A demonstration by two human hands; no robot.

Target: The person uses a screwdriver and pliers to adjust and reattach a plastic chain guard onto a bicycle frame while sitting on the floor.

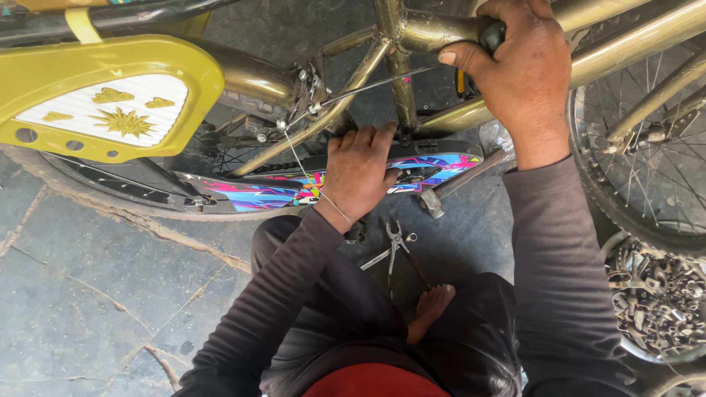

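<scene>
Head view: the right hand [523, 70] clenches a dark tool handle [491, 33] against the olive bicycle frame [434, 31], steadying it. The left hand [358, 173] grips the colourful chain guard [279, 192], bracing it; pliers [395, 246] lie within reach on the floor.

head cam | looks steeply down, close | over bicycle frame [412, 33], stone floor [88, 294]
</scene>
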